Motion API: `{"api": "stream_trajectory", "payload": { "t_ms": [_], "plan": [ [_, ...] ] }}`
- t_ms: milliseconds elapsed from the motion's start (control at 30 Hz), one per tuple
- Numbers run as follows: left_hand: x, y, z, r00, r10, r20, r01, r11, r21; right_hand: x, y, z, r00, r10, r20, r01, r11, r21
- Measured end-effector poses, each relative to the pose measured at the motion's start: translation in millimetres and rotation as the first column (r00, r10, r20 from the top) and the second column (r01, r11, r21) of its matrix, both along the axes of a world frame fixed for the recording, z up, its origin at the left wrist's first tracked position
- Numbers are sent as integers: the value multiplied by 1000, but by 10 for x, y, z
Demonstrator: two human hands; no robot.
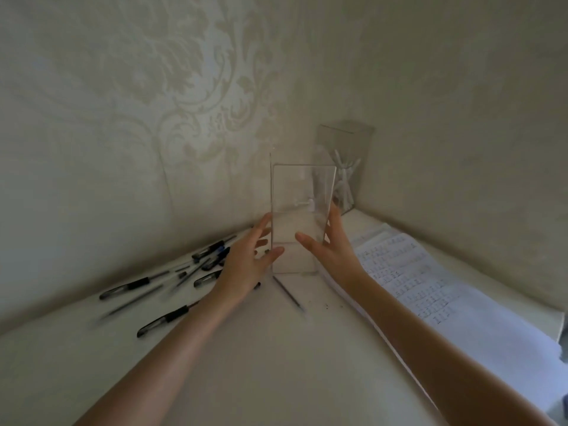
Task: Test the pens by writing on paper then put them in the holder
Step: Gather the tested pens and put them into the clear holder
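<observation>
The holder is clear, glossy, smooth plastic. Left of it, the pens have see-through plastic barrels and matt black sleeves. Right of it lies matt white paper. Under it the bench is smooth and matt. Behind it, embossed wallpaper, faintly shiny.

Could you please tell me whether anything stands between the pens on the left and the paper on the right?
Yes. The clear holder, held upright by the left hand and right hand, stands on the line from the pens to the paper. A thin stick lies just before it.
</observation>
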State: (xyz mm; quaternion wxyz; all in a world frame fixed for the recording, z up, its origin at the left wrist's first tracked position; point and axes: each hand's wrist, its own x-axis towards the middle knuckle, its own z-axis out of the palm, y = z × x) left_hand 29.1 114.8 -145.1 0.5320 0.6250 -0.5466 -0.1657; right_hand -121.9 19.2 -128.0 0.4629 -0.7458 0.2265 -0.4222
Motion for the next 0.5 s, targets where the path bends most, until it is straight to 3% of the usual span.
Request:
{"api": "stream_trajectory", "payload": {
  "t_ms": [67,133,367,500],
  "plan": [
    [-25,-23,-11,1000,-22,13,21,998,54,-44,43,9,1000,-21,11,21,1000,13],
    [-62,-90,-12,997,-43,-65,48,996,73,-80,104,34,995,-94,30,95,995,-30],
    [-62,-182,-15,962,-106,-252,104,994,-21,-172,216,237,981,-195,6,191,953,-236],
    [-9,-173,-39,964,-127,-231,134,991,12,-113,283,522,987,-146,74,158,970,-184]
  ]
}}
